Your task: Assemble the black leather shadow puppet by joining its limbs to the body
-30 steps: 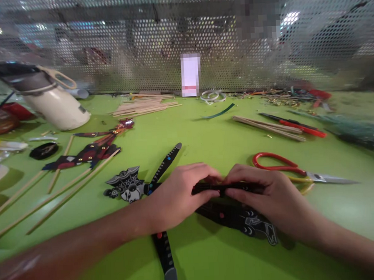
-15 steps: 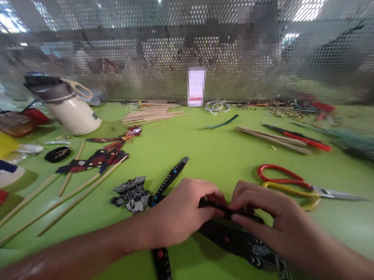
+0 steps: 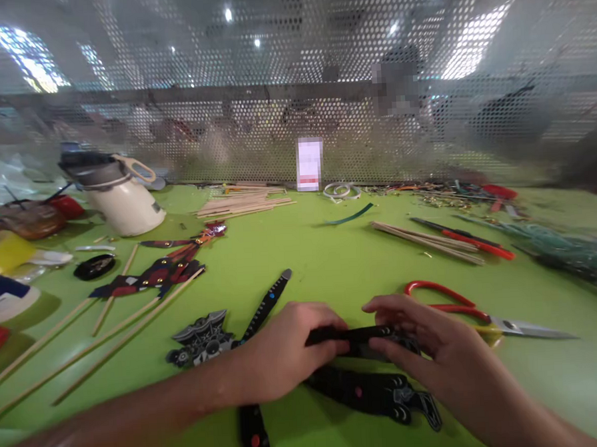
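A black jointed shadow puppet (image 3: pixel 357 390) with grey and white patterns lies in front of me, its ornate head (image 3: pixel 204 338) toward the left. My left hand (image 3: pixel 295 350) pinches one of its black legs (image 3: pixel 362 333) between thumb and fingers. Around the far end of that leg is my right hand (image 3: pixel 429 343), thumb and index finger apart; the thumb lies close against the leg, and whether it touches is unclear. The other leg rests below on the table. One arm (image 3: pixel 267 305) points away and another (image 3: pixel 254 436) toward me. My left hand and forearm hide the puppet's middle.
Right of my right hand lie scissors (image 3: pixel 514 329) with red and yellow handles. Beyond are wooden sticks (image 3: pixel 424 243) and a red-handled tool (image 3: pixel 480 244). Leftward sit a dark red puppet (image 3: pixel 163 270) on rods and a cream jug (image 3: pixel 130 205). A perforated screen (image 3: pixel 253 119) stands behind.
My right hand's fingers have spread from their pinch, uncovering more of the leg. My left hand keeps its grip. The view has tilted slightly upward.
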A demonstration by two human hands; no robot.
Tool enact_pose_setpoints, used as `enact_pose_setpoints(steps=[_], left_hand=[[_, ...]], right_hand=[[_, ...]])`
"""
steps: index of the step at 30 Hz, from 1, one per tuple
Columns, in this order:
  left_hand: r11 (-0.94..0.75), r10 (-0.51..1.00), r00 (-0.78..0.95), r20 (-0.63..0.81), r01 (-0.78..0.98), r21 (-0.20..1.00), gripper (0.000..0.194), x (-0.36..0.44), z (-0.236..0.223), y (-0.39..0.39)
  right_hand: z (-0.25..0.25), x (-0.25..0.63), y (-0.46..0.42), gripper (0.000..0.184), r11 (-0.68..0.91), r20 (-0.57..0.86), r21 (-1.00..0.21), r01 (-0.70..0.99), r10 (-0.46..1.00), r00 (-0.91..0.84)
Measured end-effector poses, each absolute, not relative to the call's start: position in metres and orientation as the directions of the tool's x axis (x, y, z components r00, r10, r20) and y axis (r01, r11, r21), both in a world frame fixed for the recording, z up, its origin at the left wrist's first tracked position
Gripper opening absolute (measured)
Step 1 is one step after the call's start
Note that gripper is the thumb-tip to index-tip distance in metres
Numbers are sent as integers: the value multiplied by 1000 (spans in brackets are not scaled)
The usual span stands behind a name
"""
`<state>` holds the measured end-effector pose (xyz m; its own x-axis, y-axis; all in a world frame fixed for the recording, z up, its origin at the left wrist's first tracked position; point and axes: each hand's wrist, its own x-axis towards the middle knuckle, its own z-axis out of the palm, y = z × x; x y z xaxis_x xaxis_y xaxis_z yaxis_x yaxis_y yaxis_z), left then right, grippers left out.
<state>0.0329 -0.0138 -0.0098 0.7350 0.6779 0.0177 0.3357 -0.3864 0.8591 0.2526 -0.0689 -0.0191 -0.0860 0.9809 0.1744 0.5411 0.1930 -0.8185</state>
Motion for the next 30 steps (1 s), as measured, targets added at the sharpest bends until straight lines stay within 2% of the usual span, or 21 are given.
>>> enact_pose_setpoints(steps=[3, 8, 11, 13, 15, 18, 20, 21, 23, 26, 28, 30], left_hand=[[-424, 662, 747, 61, 306, 853, 16, 31, -10, -13], [-368, 767, 636, 86, 325, 871, 36, 24, -6, -3], [-432, 809, 544, 223, 291, 854, 26, 19, 1, 5], [-526, 781, 542, 312, 300, 796, 19, 16, 7, 9], [-599, 740, 580, 342, 336, 726, 16, 13, 15, 11], [-618, 729, 617, 296, 406, 674, 23, 1, 27, 22], [-582, 751, 630, 195, 494, 645, 33, -11, 33, 35], [-562, 766, 629, 133, 554, 614, 32, -18, 35, 42], [-538, 770, 637, -31, 674, 506, 25, -30, 40, 55], [-508, 787, 585, -197, 795, 331, 25, -36, 44, 61], [-473, 822, 526, -219, 845, 251, 33, -33, 42, 56], [-447, 851, 484, -202, 871, 203, 37, -26, 38, 47]], right_hand=[[-14, 254, -70, 18, 285, 234, -743, 606, 958, -165], [-14, 258, -68, 26, 269, 141, -639, 721, 962, -234], [-19, 260, -68, 27, 187, 86, -709, 680, 980, -179], [-22, 260, -69, 31, 75, 1, -830, 552, 991, -133], [-24, 260, -71, 43, -58, -105, -930, 364, 988, -111], [-21, 257, -75, 56, -202, -229, -961, 191, 965, -130], [-18, 254, -77, 54, -251, -298, -940, 231, 935, -195], [-16, 254, -78, 50, -238, -308, -926, 294, 925, -224], [-13, 254, -79, 41, -106, -221, -888, 448, 952, -213], [-12, 264, -73, 28, 147, 108, -747, 648, 989, -99], [-15, 275, -64, 27, 218, 245, -626, 749, 966, -77], [-20, 285, -50, 35, 258, 273, -497, 828, 953, -133]])
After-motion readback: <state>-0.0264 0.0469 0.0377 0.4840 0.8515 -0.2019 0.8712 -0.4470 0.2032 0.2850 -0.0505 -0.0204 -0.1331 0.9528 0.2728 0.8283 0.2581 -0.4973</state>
